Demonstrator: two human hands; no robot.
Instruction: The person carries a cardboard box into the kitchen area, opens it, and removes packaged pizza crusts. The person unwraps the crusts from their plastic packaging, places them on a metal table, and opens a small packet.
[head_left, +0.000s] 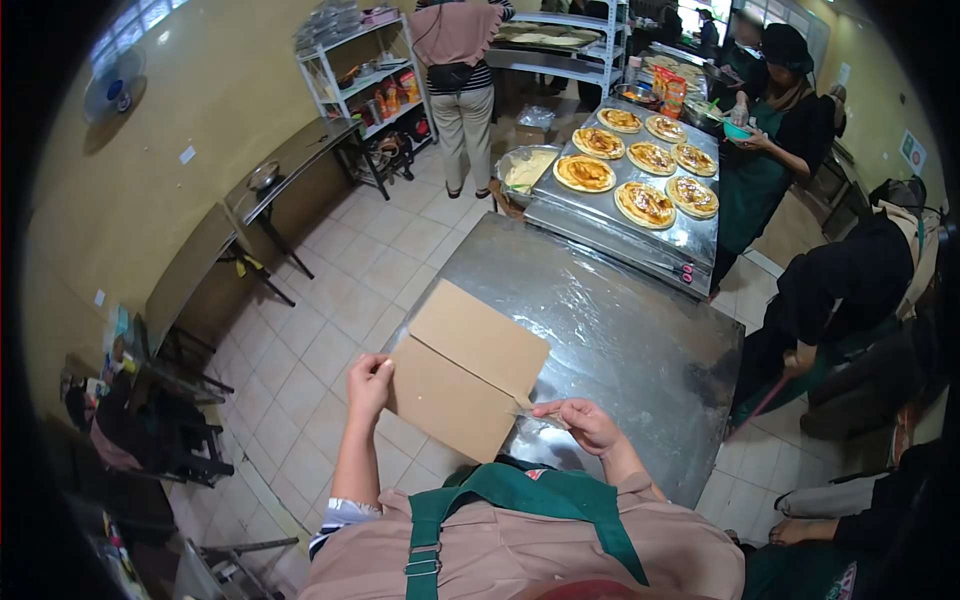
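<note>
A brown cardboard sheet [455, 385] with a fold line across it is held up over the near left corner of a metal table. My left hand [370, 385] is closed on its left edge, thumb on top. At the right corner of the cardboard, my right hand [585, 424] has its fingers pinched together. From them a thin see-through strip [524, 405], which looks like tape, runs to the cardboard's edge. The rest of that strip is partly hidden by the fingers.
The shiny metal table [620, 330] spreads out ahead. Beyond it, several topped round flatbreads [645, 204] lie on a higher metal surface. A person holding a green bowl [737, 131] stands at right; another bends over nearby with a stick [760, 405]. Dark benches [290, 170] line the left wall.
</note>
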